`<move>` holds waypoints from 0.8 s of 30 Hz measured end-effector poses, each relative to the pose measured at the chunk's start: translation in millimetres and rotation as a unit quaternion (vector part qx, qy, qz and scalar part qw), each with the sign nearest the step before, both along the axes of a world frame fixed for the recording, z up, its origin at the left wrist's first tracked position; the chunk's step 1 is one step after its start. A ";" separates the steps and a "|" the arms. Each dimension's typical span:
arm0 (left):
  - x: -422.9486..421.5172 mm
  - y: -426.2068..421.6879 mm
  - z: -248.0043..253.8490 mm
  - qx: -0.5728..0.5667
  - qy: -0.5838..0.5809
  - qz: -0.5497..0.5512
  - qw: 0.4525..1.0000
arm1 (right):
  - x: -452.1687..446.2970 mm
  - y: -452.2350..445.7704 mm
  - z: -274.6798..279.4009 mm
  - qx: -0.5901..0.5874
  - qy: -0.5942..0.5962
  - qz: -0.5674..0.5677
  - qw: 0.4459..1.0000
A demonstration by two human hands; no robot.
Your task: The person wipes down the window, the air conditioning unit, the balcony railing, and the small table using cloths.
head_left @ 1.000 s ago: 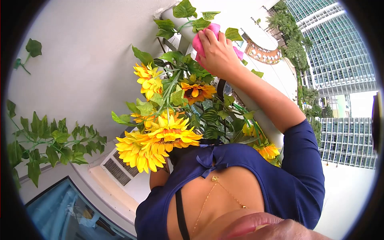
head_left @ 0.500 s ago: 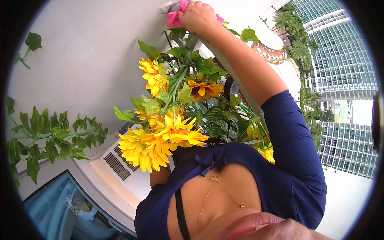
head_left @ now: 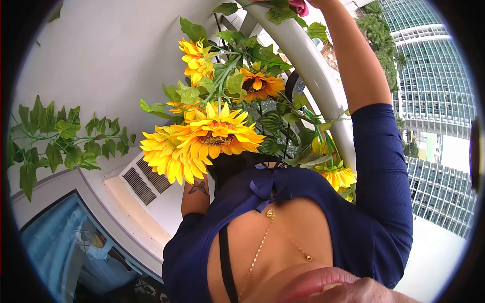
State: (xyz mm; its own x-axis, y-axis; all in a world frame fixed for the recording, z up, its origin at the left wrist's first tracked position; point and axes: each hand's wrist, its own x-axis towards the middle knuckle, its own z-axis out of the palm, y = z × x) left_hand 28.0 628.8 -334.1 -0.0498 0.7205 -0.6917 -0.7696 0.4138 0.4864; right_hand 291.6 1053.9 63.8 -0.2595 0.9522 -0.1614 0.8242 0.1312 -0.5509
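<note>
My right hand is at the top edge, mostly cut off by the frame. A pink cloth shows beside it, bunched against a rounded white railing. Below the arm, a cluster of artificial-looking yellow sunflowers with green leaves and stems fills the middle of the view. My left forearm, with a butterfly tattoo, passes behind the blooms. They hide my left hand, so its fingers and anything in them cannot be seen.
Ivy-like leaves hang on the white wall at left. Lower down are a vented white unit and a glass window with blue curtains. Beyond the railing stand tall buildings and trees.
My right hand has moved right and upward with the pink cloth, from beside the wall to farther along the railing, nearly out of view. More of the railing and of my left forearm shows.
</note>
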 end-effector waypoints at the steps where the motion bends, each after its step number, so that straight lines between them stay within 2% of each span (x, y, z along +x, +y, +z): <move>1: -1.5 3.4 0.1 0.007 0.003 0.001 1.000 | 9.9 -33.2 21.4 -0.054 0.237 -0.057 0.968; 2: -3.4 9.7 2.7 0.016 0.005 0.000 1.000 | 21.2 -49.2 39.4 0.050 0.257 -0.082 0.961; 3: -5.8 17.8 5.3 0.025 0.010 0.003 1.000 | 40.1 -60.0 52.8 0.052 0.363 -0.081 0.927; 5: -7.1 26.5 12.0 0.043 0.019 -0.003 0.999 | 25.0 -120.1 88.8 0.101 0.353 -0.103 0.924; 6: -7.4 35.5 17.0 0.058 0.023 -0.005 0.998 | 27.4 -131.6 92.2 0.097 0.346 -0.045 0.932; 8: -8.1 53.0 30.3 0.091 0.030 -0.017 0.995 | -18.5 -184.9 95.6 0.102 0.255 -0.049 0.960; 10: -2.7 63.6 44.8 0.120 0.030 -0.030 0.992 | -46.1 -210.6 98.1 0.035 0.020 0.060 0.997; 12: 5.2 78.6 63.7 0.165 0.032 -0.048 0.985 | -67.3 -177.5 20.8 0.218 -0.101 0.129 0.962; 14: 16.5 97.2 86.8 0.221 0.029 -0.073 0.972 | -89.2 -165.8 -33.0 0.289 -0.181 0.156 0.927; 16: 28.6 109.4 114.7 0.285 0.025 -0.101 0.953 | -91.1 -140.1 -107.8 0.393 -0.287 0.144 0.861; 17: 36.0 115.9 130.0 0.324 0.024 -0.117 0.939 | -92.7 -173.4 -72.3 0.256 -0.409 0.224 0.847; 18: 42.5 121.7 145.8 0.364 0.024 -0.137 0.921 | -82.5 -138.3 -140.2 0.276 -0.277 0.200 0.898; 19: 48.2 127.6 162.8 0.405 0.024 -0.155 0.901 | -80.3 -148.9 -124.8 0.201 -0.179 0.120 0.956; 20: 53.9 133.5 179.3 0.451 0.028 -0.177 0.874 | -73.4 -159.3 -105.1 0.121 -0.075 0.036 0.989; 22: 65.7 148.3 207.4 0.549 0.075 -0.231 0.800 | -48.4 -167.0 -72.1 0.120 -0.070 0.073 0.988; 23: 71.7 155.5 223.2 0.595 0.142 -0.253 0.750 | -43.4 -167.0 -67.7 0.144 -0.098 0.073 0.982; 24: 75.5 164.0 234.6 0.619 0.322 -0.276 0.661 | -42.8 -169.3 -61.9 0.144 -0.102 0.070 0.982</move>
